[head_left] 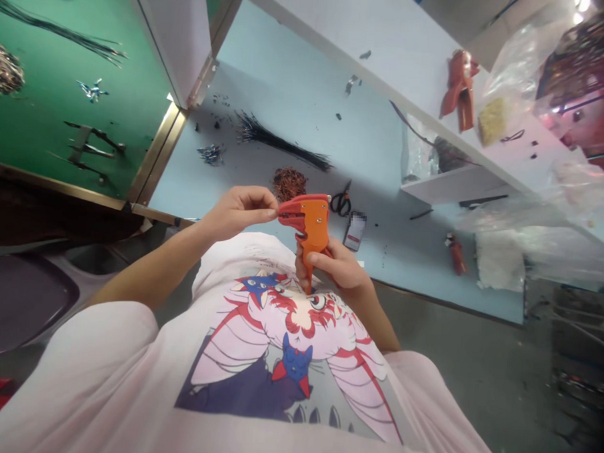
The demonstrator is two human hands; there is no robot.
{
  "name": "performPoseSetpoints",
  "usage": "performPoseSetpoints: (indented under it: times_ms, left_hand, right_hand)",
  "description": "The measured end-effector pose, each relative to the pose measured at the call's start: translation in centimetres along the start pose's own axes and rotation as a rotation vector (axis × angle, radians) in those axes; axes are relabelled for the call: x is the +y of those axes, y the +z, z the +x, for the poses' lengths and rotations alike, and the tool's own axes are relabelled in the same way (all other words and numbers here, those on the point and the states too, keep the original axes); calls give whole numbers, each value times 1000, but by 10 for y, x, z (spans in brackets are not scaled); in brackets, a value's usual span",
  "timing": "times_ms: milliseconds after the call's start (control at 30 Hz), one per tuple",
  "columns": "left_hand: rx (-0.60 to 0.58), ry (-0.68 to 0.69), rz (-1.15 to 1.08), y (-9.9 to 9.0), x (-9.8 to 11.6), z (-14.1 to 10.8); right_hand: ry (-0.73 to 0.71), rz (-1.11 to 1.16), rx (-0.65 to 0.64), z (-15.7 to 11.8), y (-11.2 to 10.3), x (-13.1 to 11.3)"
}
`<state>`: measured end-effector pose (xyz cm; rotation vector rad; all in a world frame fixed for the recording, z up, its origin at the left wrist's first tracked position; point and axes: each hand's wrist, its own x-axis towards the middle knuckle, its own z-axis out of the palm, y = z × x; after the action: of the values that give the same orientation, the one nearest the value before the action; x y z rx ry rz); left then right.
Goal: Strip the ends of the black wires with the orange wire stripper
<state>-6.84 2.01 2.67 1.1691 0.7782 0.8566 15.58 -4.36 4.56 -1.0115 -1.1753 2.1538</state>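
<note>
plastic wire stripper (314,230) | right hand (337,268) grips | left hand (237,213) pinches (red jaw)

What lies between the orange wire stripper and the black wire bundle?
The head view shows a small pile of reddish-brown wire clippings on the blue bench, between the orange wire stripper and the black wire bundle.

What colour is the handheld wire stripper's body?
The plastic wire stripper is bright orange, with a redder jaw end; the head view shows it best.
</note>
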Motion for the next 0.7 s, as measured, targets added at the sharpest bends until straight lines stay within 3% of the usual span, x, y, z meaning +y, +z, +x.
performPoseSetpoints:
  times_ms: [333,533,700]
  left_hand:
    - [143,236,401,1,-4,-3]
    - [102,324,525,-1,-3,-3]
    - [82,296,479,-1,2,-6]
  right_hand:
    - [8,26,45,5,0,9]
    - [-39,5,1,4,-1,10]
    - [-64,-8,-23,2,-2,4]
